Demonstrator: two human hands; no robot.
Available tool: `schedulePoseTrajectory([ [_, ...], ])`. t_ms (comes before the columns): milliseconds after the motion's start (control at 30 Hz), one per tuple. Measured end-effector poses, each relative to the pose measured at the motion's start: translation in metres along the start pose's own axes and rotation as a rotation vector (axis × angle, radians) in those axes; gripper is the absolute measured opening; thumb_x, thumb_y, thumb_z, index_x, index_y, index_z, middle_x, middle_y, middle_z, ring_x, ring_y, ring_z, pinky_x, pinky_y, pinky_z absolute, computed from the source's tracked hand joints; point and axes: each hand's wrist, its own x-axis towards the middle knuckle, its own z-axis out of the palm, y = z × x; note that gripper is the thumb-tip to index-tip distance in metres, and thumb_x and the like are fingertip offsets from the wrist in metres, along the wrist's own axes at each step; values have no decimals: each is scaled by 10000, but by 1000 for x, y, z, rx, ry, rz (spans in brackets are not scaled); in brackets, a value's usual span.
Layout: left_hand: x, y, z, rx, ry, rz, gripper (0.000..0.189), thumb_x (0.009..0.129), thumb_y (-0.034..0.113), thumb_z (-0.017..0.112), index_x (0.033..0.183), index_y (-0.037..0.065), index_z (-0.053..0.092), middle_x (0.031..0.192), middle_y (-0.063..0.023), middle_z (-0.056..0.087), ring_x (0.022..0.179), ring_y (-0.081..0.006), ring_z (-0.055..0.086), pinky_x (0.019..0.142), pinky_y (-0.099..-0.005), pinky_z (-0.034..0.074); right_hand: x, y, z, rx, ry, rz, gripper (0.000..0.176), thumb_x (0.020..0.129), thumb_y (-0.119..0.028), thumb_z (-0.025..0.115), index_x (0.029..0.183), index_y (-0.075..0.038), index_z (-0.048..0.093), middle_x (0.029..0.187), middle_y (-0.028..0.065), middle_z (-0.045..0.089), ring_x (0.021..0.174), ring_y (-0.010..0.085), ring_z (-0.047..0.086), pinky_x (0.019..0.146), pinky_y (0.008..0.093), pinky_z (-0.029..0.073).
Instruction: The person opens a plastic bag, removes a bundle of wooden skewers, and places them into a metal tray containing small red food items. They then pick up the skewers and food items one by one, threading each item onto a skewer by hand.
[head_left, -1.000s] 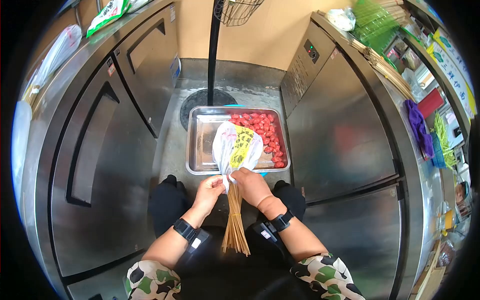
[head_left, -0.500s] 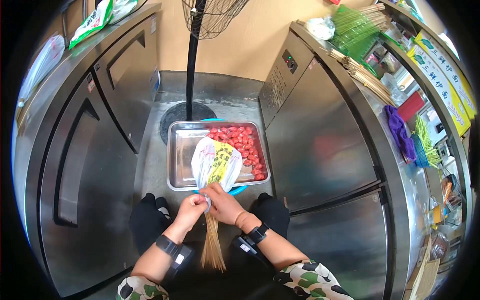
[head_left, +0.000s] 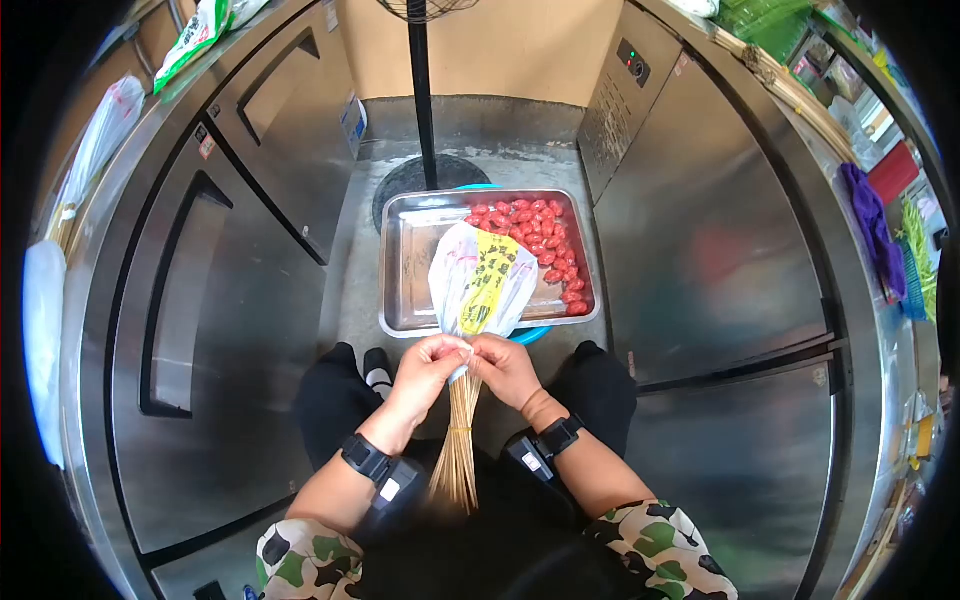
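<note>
A white plastic bag [head_left: 448, 272] with yellow print covers the upper end of a bundle of thin wooden skewers [head_left: 459, 440], whose lower ends fan out toward my lap. My left hand [head_left: 430, 373] pinches the bag's gathered edge at its neck. Close against it, my right hand [head_left: 506, 371] pinches the same edge from the other side, fingertips nearly meeting. Behind the bag is a shallow metal tray [head_left: 408, 262], partly hidden by it. Shiny red oval pieces [head_left: 545, 235] lie along the tray's far and right sides.
Beneath the tray shows the rim of a blue basin [head_left: 530, 336]. A black fan stand [head_left: 422, 110] rises behind. Steel fridge cabinets [head_left: 235, 330] flank me on the left and right [head_left: 720, 230]. Skewers [head_left: 790, 85] and a purple cloth [head_left: 872, 225] lie on the right counter.
The camera view has shifted, so the scene sits farther right and higher. My right hand has turned from lying across the bag's neck to pinching its edge beside my left hand.
</note>
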Motion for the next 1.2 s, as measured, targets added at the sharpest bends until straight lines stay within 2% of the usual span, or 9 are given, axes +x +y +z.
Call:
schedulePoseTrajectory([
  [100, -8, -22, 3, 366, 261, 215, 464, 727, 56, 661, 1149, 50, 470, 955, -33, 499, 939, -122, 464, 758, -268, 428, 2, -12, 0, 174, 27, 112, 96, 852, -80, 574, 854, 13, 599, 805, 11, 561, 638, 67, 515, 570, 221, 431],
  [167, -22, -32, 14, 621, 226, 68, 816, 704, 20, 678, 1348, 87, 182, 1025, -66, 450, 1061, -178, 423, 840, -315, 424, 4, -20, 0, 87, 99, 34, 108, 846, -77, 577, 820, 25, 600, 768, 44, 574, 629, 114, 534, 590, 243, 442],
  [233, -25, -35, 25, 454, 23, 106, 859, 756, 36, 662, 1379, 94, 73, 1004, -71, 478, 911, -173, 516, 784, -297, 465, 8, -22, 1, -42, 141, -100, 112, 838, -78, 583, 809, 29, 598, 740, 70, 572, 621, 146, 537, 598, 254, 443],
  [267, -33, -19, 37, 225, 18, -212, 825, 824, 45, 599, 1385, 111, -2, 941, -77, 512, 679, -148, 558, 624, -263, 503, 6, -25, 3, -44, 131, -68, 121, 829, -79, 581, 786, 34, 587, 702, 106, 553, 617, 186, 531, 591, 276, 435],
  [367, -31, -28, 27, 341, 59, -324, 759, 864, 39, 531, 1380, 146, -16, 861, -71, 519, 532, -118, 523, 485, -251, 488, 6, -35, 5, -17, 116, -72, 138, 793, -85, 585, 718, 22, 541, 677, 138, 510, 611, 294, 524, 563, 326, 413],
  [667, -39, -23, 20, -40, 71, -137, 606, 850, 57, 579, 1321, 175, 217, 734, -27, 456, 454, -100, 446, 394, -239, 406, 1, -53, -17, 648, 132, 98, 155, 896, -143, 523, 806, -24, 563, 753, 11, 558, 557, 62, 445, 521, 174, 364],
  [833, -32, -2, 30, -577, -155, -170, 313, 869, 100, 560, 1133, 138, 396, 760, -33, 447, 537, -73, 399, 471, -214, 384, 8, -35, -28, 1163, 218, 168, 187, 912, -200, 513, 778, -73, 541, 817, 15, 561, 720, 89, 517, 682, 245, 441],
  [967, -23, -19, 36, -1314, -367, -512, 182, 876, 171, 542, 1029, 108, 465, 818, -48, 447, 622, -102, 426, 572, -222, 407, 6, -27, -20, 1052, 283, 424, 174, 892, -233, 554, 826, -74, 575, 806, -2, 576, 748, 93, 540, 717, 259, 459],
  [1200, -23, -45, 12, -615, 37, -491, 231, 864, 232, 548, 1043, 116, 457, 781, -42, 512, 676, -180, 524, 643, -332, 498, 10, 2, 1, 586, 110, 401, 142, 871, -174, 581, 849, -33, 580, 806, 9, 597, 745, 88, 564, 676, 228, 481],
])
